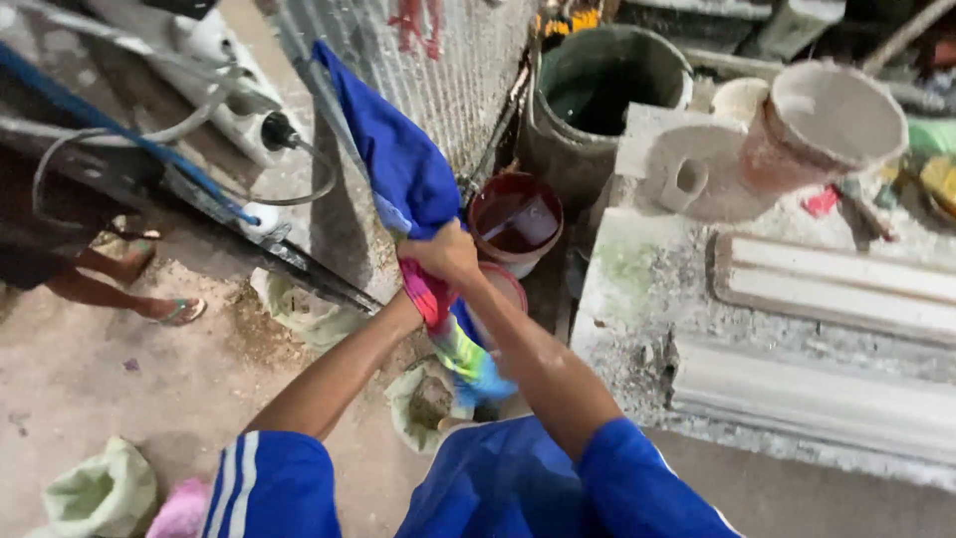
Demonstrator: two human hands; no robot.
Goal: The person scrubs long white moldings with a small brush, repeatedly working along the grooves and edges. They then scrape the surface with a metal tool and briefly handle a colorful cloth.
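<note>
Both my arms, in blue sleeves, reach forward and meet on a blue cloth that hangs over a corrugated metal sheet. My right hand is closed around the cloth where it bunches. My left hand presses in right beside it, partly hidden, also gripping. Below the hands a multicoloured end of the cloth hangs down between my forearms.
A dark red bowl of liquid sits just right of my hands, with a green bucket behind it. White plaster mouldings and a dusty pot lie on a slab at the right. Another person's sandalled feet stand at the left.
</note>
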